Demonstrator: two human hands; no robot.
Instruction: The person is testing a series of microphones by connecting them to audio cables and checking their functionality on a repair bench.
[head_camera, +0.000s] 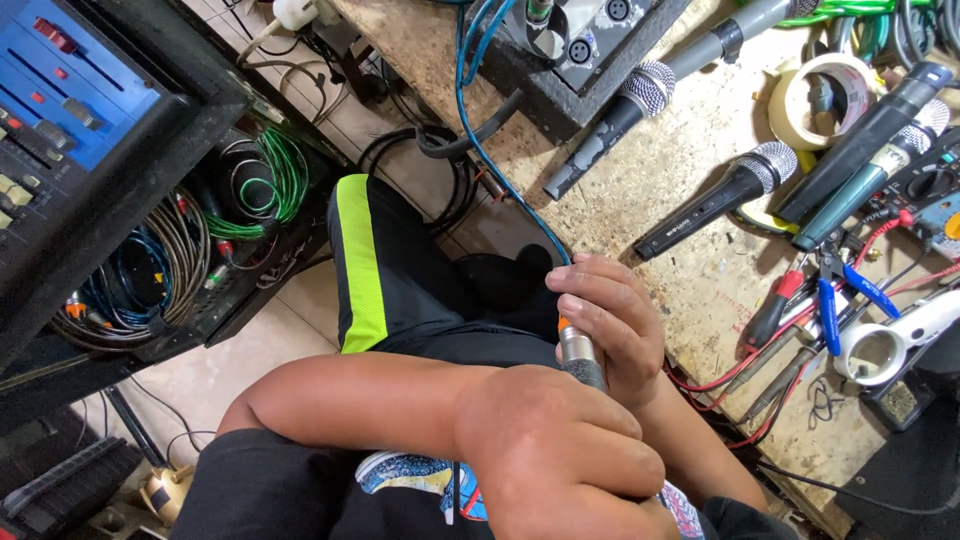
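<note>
I see both hands meeting low in the centre of the frame around one metal cable plug. My left hand, at the bottom centre, is curled into a tight fist with the knuckles toward the camera; the fingers are fully closed, and the lower end of the plug disappears into that fist. My right hand sits just above and to the right of it, fingers bent and closed around the plug's upper end, the thumb and forefinger pinching near the orange collar where the blue cable leaves it. That cable runs up from the fingers toward the top centre of the frame, across the edge of the chipboard workbench.

On the bench, in the upper right, lie several microphones side by side, a roll of tape beyond them, and blue-handled pliers with a white magnifier near the right edge. At the upper left stands a blue mixing console, with coiled cables stowed below it. Black trousers with a yellow-green stripe show in the middle
</note>
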